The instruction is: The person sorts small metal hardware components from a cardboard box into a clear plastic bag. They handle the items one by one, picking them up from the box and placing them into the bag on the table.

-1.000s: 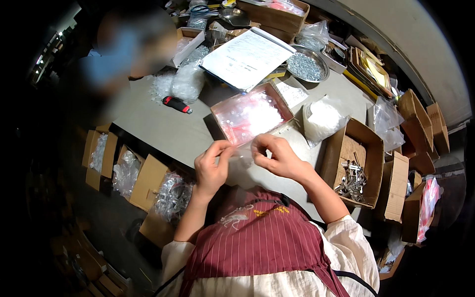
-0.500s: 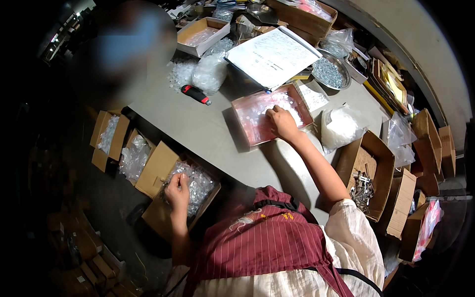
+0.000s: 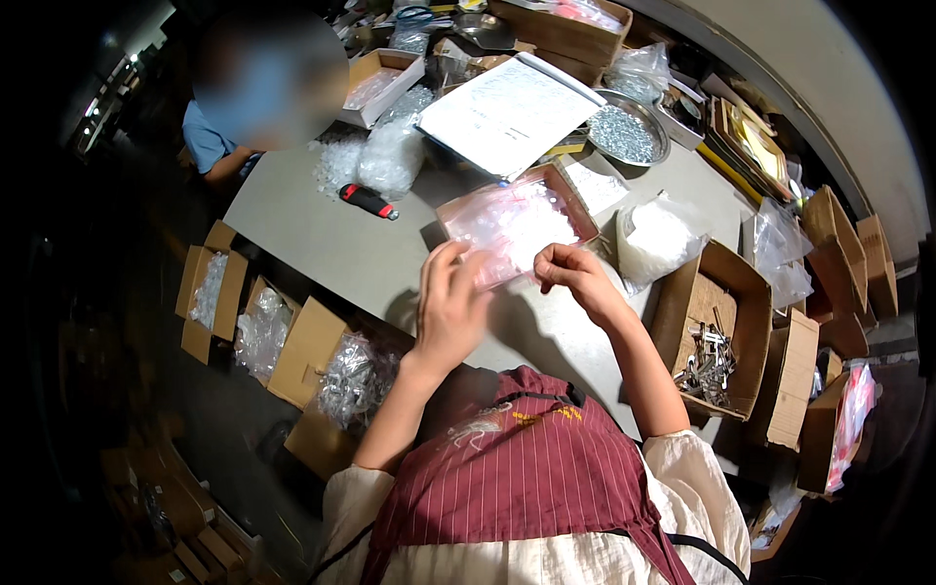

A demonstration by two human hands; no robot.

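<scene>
A shallow cardboard box point(image 3: 573, 187), lined with pink plastic and holding many small white pieces, lies on the table in front of me. At its near right corner my right hand point(image 3: 577, 276) is closed in a pinch; anything between the fingertips is too small to make out. My left hand point(image 3: 450, 307) is raised by the box's near left side. Its fingers are stretched and apart, partly smeared by motion, and I see nothing held in them. A clear bag of white pieces point(image 3: 655, 237) stands to the right of the box.
Beyond the box lie a clipboard with written paper point(image 3: 512, 112), a metal bowl of small metal parts point(image 3: 629, 134) and a red-black utility knife point(image 3: 369, 201). A carton of metal pieces point(image 3: 756, 292) stands right. Cartons of bagged parts point(image 3: 356, 380) sit lower left. Another person point(image 3: 210, 146) is far left.
My left hand has moved up and right from the carton of bagged parts to the pink-lined box. My right hand has drawn back from inside that box to its near edge.
</scene>
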